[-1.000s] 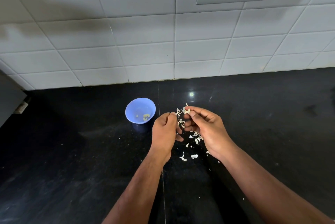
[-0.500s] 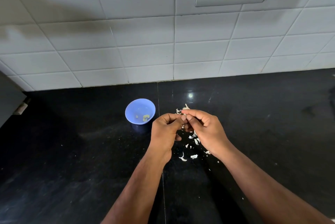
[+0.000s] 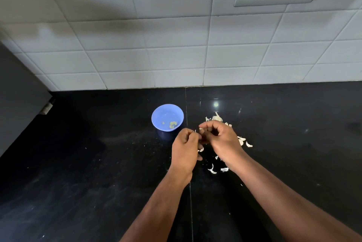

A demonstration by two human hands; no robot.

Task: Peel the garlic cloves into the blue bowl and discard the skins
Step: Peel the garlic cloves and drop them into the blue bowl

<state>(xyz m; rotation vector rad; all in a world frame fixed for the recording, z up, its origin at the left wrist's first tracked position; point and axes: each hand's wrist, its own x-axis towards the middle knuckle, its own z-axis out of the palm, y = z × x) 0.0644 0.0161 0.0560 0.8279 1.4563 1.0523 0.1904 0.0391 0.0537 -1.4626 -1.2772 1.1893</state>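
Both hands meet mid-frame over the black bench [image 3: 78, 163]; left hand [image 3: 185, 148] has fingers curled, tips pinched together near the right hand [image 3: 221, 139], also curled; what they grip is hidden, can't tell. Blue bowl [image 3: 156, 113] sits just upper left of the hands w/ a few peeled cloves [image 3: 172, 124] inside; skins [image 3: 212, 170] lie scattered under and right of the hands; garlic piece [image 3: 217, 118] just above the right hand.
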